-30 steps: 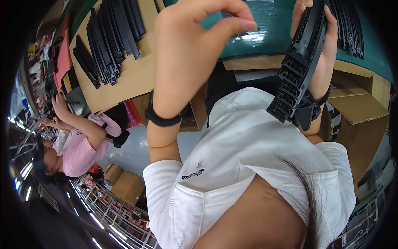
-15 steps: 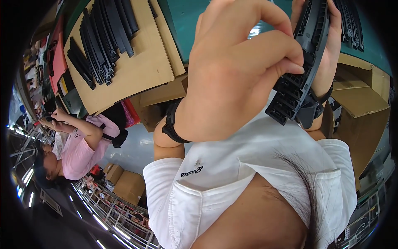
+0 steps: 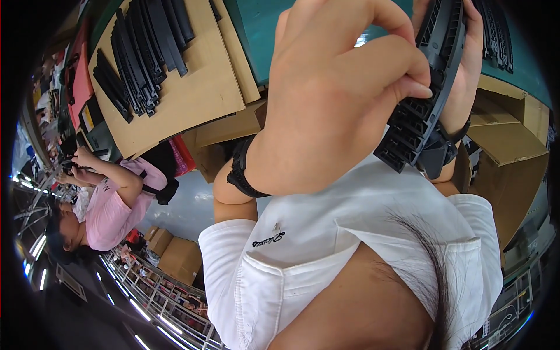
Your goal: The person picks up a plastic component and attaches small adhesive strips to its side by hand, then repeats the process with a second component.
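- Dark script lettering on the white shirt, one short word above the pocket.
- A dark mark on the co-worker's pink shirt, too small for me to read.

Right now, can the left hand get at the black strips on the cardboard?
Probably yes: the black strips lie uncovered on the cardboard, and nothing visible blocks the way from the left hand. It would first have to leave the slatted black part that the right hand holds.
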A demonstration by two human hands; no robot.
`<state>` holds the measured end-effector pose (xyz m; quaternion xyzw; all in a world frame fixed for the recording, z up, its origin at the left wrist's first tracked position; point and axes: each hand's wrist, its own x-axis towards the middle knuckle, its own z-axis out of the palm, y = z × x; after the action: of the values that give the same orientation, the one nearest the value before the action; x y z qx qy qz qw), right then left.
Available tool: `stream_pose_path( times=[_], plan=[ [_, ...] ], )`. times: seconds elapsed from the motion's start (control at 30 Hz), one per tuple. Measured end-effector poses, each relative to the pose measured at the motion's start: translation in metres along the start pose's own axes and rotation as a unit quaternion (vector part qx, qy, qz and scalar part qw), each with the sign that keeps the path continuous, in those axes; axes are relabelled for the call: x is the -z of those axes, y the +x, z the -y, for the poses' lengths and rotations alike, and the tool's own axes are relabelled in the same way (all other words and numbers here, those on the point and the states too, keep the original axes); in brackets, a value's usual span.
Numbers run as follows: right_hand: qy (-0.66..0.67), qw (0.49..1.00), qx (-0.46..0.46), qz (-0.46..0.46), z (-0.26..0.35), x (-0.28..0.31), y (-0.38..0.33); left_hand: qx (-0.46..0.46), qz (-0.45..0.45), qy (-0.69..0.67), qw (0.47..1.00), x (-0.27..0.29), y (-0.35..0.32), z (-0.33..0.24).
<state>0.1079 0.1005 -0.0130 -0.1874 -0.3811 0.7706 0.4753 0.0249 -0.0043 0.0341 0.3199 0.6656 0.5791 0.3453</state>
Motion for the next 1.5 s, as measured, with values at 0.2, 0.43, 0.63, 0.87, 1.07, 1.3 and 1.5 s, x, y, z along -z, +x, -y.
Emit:
stream_pose_path(
  times=[0.2,0.43,0.63,0.87,1.07,1.3,1.5],
  plan=[
    [0.380,0.918,-0.079,0.080,0.004,0.016,0.005,0.013,0.003,-0.051,0.999,-0.002,0.000,0.000],
    [0.382,0.906,-0.157,0.096,0.002,0.018,0.013,0.030,-0.003,-0.108,0.994,-0.002,0.002,0.009],
    [0.107,0.993,-0.042,-0.015,0.001,0.007,0.015,0.045,-0.008,-0.157,0.987,-0.005,0.003,0.015],
    [0.481,0.832,-0.273,0.038,0.015,0.015,0.028,0.057,-0.006,-0.216,0.975,-0.012,-0.004,0.010],
    [0.458,0.856,-0.238,0.036,0.012,0.011,0.025,0.069,-0.020,-0.265,0.962,-0.009,0.002,0.023],
    [0.410,0.892,-0.188,0.044,0.011,0.007,0.017,0.160,0.197,-0.127,0.959,0.006,0.009,0.019],
    [-0.084,0.990,0.109,-0.043,-0.005,-0.009,0.003,0.168,0.261,-0.152,0.938,0.011,0.012,0.020]
  ],
)
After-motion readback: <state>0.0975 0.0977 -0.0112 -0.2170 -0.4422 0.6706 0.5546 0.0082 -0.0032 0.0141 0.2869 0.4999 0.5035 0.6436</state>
